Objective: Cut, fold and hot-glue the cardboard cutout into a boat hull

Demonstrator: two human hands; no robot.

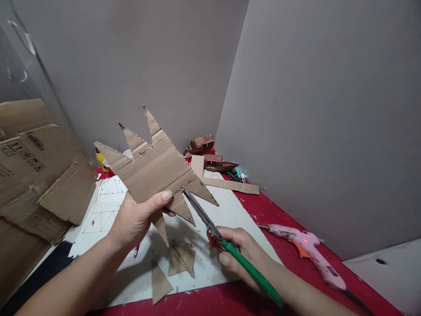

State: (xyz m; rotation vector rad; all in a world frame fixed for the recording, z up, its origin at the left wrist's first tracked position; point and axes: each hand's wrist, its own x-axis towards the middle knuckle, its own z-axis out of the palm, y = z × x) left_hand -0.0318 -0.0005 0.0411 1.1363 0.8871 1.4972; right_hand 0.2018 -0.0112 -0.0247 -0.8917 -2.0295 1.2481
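Cardboard (154,166), pinched in the left hand (131,217), hangs over the board (237,215), behind its near edge. Right hand (249,245) grips scissors (244,260), tips at a notch. Overcutting could sever a spike (202,192); slippage could nick the left thumb (159,200).

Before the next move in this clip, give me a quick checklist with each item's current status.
1. Left hand grips the spiky cardboard: ok.
2. Right hand holds the green-handled scissors: ok.
3. Blade tips sit at a notch between two points: ok.
4. Left thumb well clear of the tips: not ok, it looks rather close.
5. Glue gun apart from both hands: ok, it lies to the right on the red surface.
6. Glue gun cool: cannot tell; a red light shows.
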